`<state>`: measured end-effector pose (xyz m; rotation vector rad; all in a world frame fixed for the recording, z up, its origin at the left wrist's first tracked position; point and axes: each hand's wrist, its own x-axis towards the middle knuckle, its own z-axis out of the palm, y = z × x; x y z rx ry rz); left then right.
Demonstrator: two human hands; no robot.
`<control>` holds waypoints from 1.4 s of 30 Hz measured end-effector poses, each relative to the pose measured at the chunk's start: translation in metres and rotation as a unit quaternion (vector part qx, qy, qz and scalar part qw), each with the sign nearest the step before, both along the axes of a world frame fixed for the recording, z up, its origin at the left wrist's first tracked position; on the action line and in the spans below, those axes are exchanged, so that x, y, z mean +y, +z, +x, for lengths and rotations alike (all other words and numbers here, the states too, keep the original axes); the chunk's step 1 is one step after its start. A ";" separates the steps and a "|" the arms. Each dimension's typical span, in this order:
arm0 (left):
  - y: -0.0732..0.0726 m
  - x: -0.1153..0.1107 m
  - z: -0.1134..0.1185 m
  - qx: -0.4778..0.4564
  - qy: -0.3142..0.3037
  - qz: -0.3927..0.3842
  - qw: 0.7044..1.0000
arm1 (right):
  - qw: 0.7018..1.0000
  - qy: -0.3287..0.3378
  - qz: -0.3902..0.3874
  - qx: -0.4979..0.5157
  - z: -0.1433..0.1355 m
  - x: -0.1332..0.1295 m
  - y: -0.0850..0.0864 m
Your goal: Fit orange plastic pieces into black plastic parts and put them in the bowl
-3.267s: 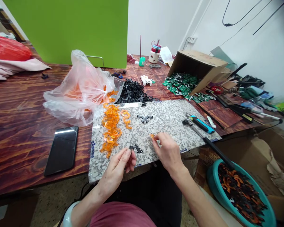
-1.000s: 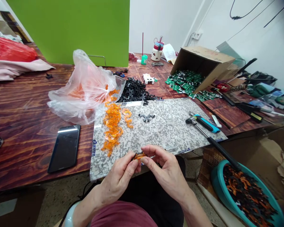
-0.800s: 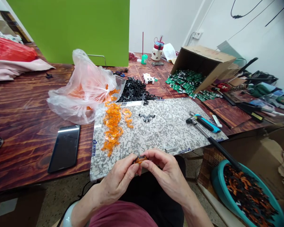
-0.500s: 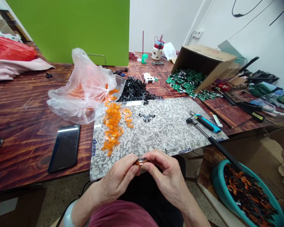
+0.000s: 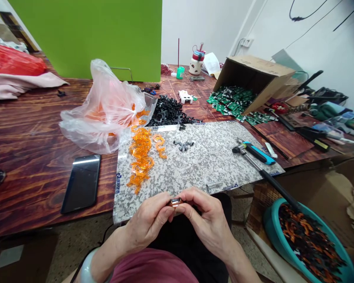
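Note:
My left hand (image 5: 153, 214) and my right hand (image 5: 205, 212) pinch one small orange and black plastic piece (image 5: 175, 202) between thumbs and fingers, just past the near edge of the speckled board (image 5: 206, 161). Fingertips cover both of its ends. On the board to the left lies a column of translucent orange plastic pieces (image 5: 141, 155), with one orange piece (image 5: 159, 145) set apart beside it. A black plastic piece (image 5: 183, 145) lies farther right. Behind the board is a heap of black pieces (image 5: 169, 112).
A hammer (image 5: 262, 173) and a blue-handled cutter (image 5: 259, 153) lie at the board's right. A teal basin (image 5: 271, 224) of orange and black pieces stands lower right. A phone (image 5: 81, 182), a plastic bag (image 5: 102, 129) and a cardboard box (image 5: 259, 68) of green circuit boards surround the board.
The held piece has tilted slightly between my fingers, showing more of its dark, shiny side. Both hands stay in nearly the same place.

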<state>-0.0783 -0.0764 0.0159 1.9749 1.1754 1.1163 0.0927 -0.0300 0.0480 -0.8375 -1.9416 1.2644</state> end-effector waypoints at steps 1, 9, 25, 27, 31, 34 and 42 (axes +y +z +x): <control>0.000 -0.001 0.000 0.003 0.004 0.010 1.000 | 1.000 -0.001 0.009 -0.001 -0.001 0.000 0.000; 0.003 0.001 0.001 0.013 0.009 -0.024 1.000 | 1.000 -0.013 0.007 -0.006 0.000 0.002 -0.005; 0.005 0.002 0.001 -0.007 0.011 -0.087 0.996 | 0.998 -0.027 -0.046 0.025 0.005 0.003 -0.018; 0.005 0.002 0.001 -0.007 0.009 -0.085 0.996 | 0.999 -0.030 -0.040 0.020 0.007 0.004 -0.019; 0.005 0.001 0.003 -0.008 0.008 -0.074 0.997 | 1.000 -0.027 -0.010 0.002 0.007 0.005 -0.019; 0.004 0.001 0.004 -0.014 0.006 -0.074 0.997 | 0.999 -0.032 0.028 -0.004 0.006 0.003 -0.016; -0.011 -0.011 0.014 -0.103 0.038 -0.164 0.980 | 0.990 -0.004 0.079 -0.114 0.029 0.036 -0.008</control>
